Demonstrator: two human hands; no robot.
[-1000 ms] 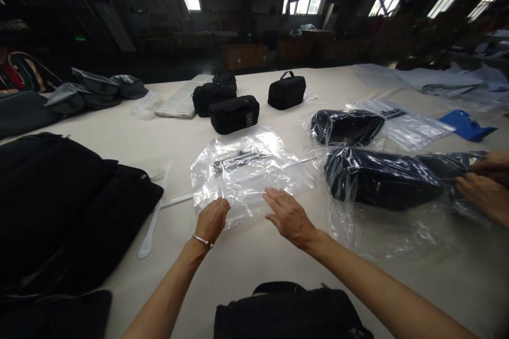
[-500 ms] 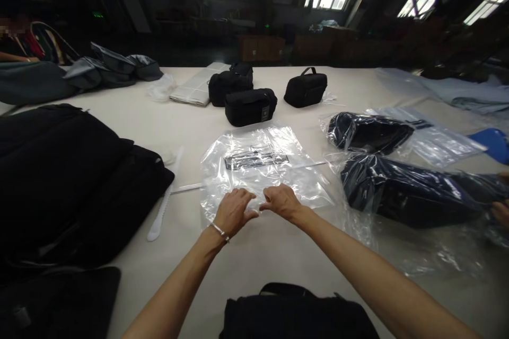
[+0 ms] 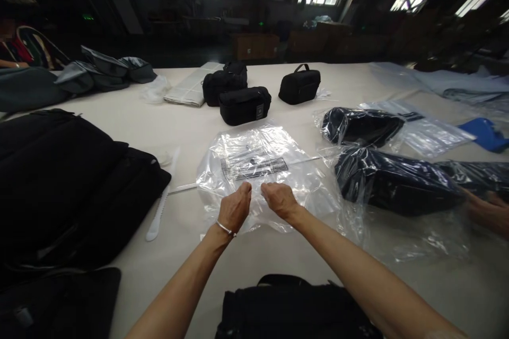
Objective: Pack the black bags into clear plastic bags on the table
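Though crinkled, clear bag [image 3: 260, 145] flat

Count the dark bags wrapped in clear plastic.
3: the back bag, the front bag nearer the camera, and the right bag by another person's hand. Others may be hidden beyond the right edge.

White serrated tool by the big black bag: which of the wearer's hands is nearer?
Left. The left hand is right of the white tool, over the clear plastic; the right hand is farther right, also over the plastic.
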